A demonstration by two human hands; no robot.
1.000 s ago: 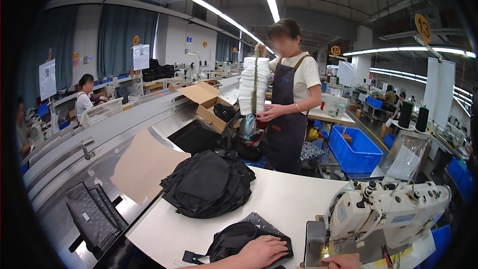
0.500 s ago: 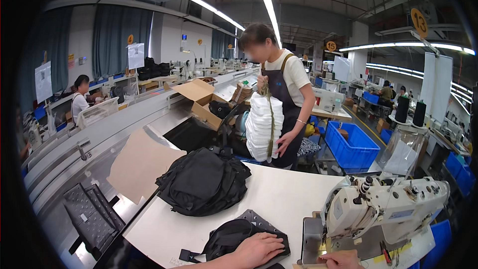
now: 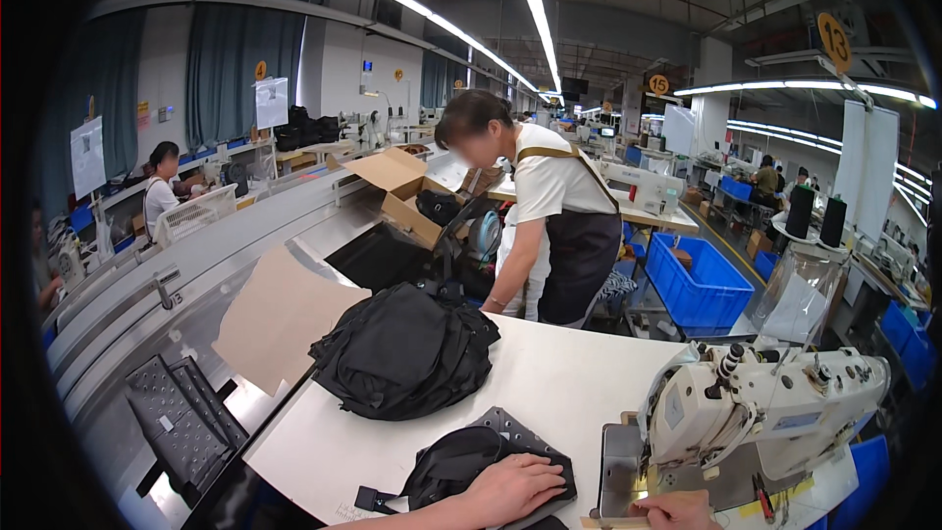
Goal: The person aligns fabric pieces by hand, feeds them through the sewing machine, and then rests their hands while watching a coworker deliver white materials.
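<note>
My left hand [image 3: 515,487] lies flat, fingers spread, on a black fabric piece [image 3: 461,461] at the near edge of the white table [image 3: 579,383]. Under that piece shows a dark perforated panel [image 3: 515,429]. My right hand [image 3: 675,509] rests at the bottom edge by the bed of the white sewing machine [image 3: 765,412], fingers curled; what it holds is hidden. A heap of black fabric [image 3: 404,351] sits farther back on the table.
A person in a white shirt and dark apron [image 3: 549,226] bends over beyond the table's far edge. A brown cardboard sheet [image 3: 280,314] lies on the conveyor at left, an open carton [image 3: 402,191] behind it. A blue bin [image 3: 695,280] stands on the floor.
The person in the apron has bent down and lowered the white bundle out of sight. My hands have stayed on the fabric and by the machine.
</note>
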